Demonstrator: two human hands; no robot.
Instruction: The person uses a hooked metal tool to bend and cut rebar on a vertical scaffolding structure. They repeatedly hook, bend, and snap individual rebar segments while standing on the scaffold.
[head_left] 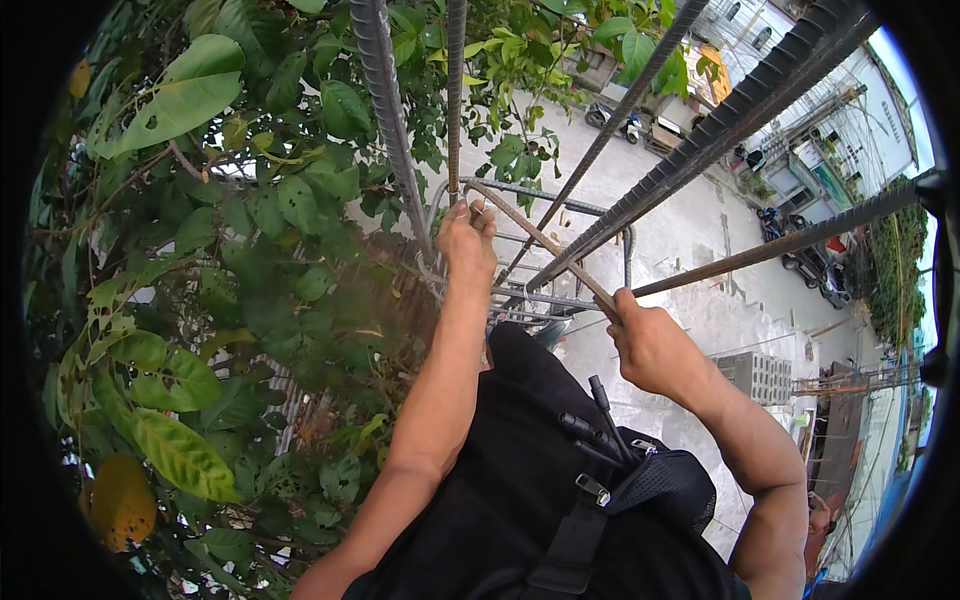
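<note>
1. The left hand (467, 243) is seen stretched forward, its fingers pressed around the top of a bent steel hoop (520, 190) where it meets a thin upright bar (456, 90).
2. The right hand (648, 345) is closed in a fist around the lower end of a slim rusty-brown rod (545, 243), which runs slantwise from that fist up to the left hand.
3. The hoop is set around a cage of ribbed steel bars (700, 140); further hoops (530, 300) are stacked below it, between the two hands.
4. Four long bars are seen rising past the hands toward the upper edge, and a fifth bar (790, 240) is seen reaching out to the right.
5. A black strap bag (655, 480) with dark tool handles (600, 425) sticking out is worn on the chest, just under the right forearm.
6. Leafy green branches (230, 260) are crowded at the left, close beside the left arm.
7. Far below, a pale concrete yard (690, 230), parked motorbikes (620, 120), a stack of grey blocks (757, 376) and buildings (850, 120) are seen.
</note>
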